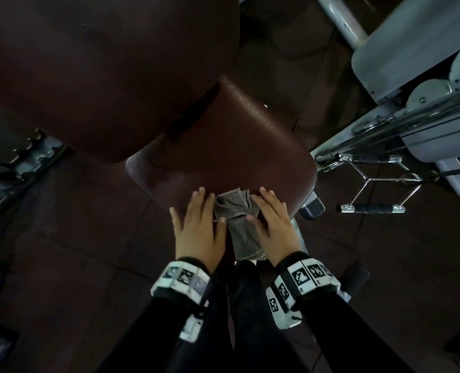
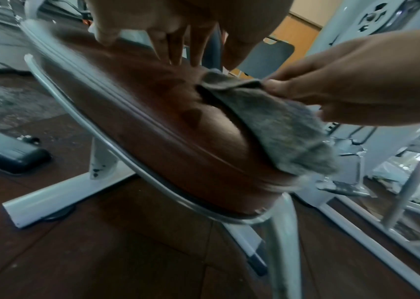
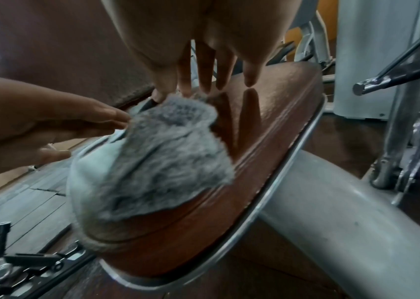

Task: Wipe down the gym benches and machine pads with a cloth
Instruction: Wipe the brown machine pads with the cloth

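Best handled by spreading the cloth [image 1: 239,224] flat, pressing with an open palm and sweeping from the near lip toward the backrest in overlapping passes, not forgetting the rounded front edge. From the head view: seen draped over the near edge of the brown seat pad [image 1: 231,146], bunched on top and hanging down in front, between the two hands. Left hand [image 1: 199,227] laid flat with fingers straight and slightly spread on the pad, thumb against the cloth's left fold; right hand [image 1: 273,224] likewise flat, fingers extended, thumb resting on the cloth. Backrest pad [image 1: 102,71] tilted up beyond the seat, cable handle [image 1: 371,195] off to the right, well apart. From the left wrist view: left hand's fingers [image 2: 173,50] stretched out, tips on the seat pad [image 2: 152,125], holding nothing; right hand [image 2: 352,85] reached in from the side, thumb and fingers meeting on the cloth's [image 2: 280,125] upper edge in what looked like a light pinch, though blur left that uncertain. From the right wrist view: right fingers [image 3: 203,68] straight, tips at the cloth's [image 3: 157,161] top fold and on the seat pad [image 3: 267,141]; left hand [image 3: 37,121] flat and extended, fingertips touching the cloth's side. Cloth lumped rather than spread, so judged as being arranged before wiping proper.
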{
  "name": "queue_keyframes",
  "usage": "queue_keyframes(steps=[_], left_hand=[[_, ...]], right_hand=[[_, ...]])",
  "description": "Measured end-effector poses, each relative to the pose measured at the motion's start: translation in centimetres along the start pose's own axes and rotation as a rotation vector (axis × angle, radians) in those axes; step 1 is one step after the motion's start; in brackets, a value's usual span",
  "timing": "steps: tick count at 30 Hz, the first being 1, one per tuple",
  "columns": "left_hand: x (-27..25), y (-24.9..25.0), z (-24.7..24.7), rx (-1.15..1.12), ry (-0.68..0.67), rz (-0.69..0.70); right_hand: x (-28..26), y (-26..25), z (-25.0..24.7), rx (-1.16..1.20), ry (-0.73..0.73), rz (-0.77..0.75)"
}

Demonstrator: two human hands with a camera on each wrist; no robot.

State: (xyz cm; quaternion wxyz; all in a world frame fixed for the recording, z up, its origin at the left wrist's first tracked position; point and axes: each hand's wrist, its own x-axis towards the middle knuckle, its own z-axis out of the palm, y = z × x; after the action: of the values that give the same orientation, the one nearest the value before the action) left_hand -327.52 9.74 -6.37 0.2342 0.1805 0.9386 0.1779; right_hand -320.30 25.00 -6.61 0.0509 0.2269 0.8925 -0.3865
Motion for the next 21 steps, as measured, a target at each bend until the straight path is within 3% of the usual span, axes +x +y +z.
queue_keyframes(steps=[4, 8, 16, 21], left_hand=[[-1.7, 3.7, 2.3, -0.055, -0.003, -0.016], [-1.1, 6.5, 3.8, -0.083, 0.038, -0.118], [-1.2, 6.7, 6.0, -0.074, 0.159, -0.172], [-2.4, 4.9, 7.0, -0.325, 0.349, -0.445]], right_hand=[[1.2, 2.0, -1.9, -0.059, 0.009, 0.057], [1.6, 3.6, -3.4, -0.155, -0.081, -0.013], [1.8, 5.1, -4.1, -0.156, -0.180, -0.086], [1.6, 5.2, -4.0, -0.132, -0.168, -0.087]])
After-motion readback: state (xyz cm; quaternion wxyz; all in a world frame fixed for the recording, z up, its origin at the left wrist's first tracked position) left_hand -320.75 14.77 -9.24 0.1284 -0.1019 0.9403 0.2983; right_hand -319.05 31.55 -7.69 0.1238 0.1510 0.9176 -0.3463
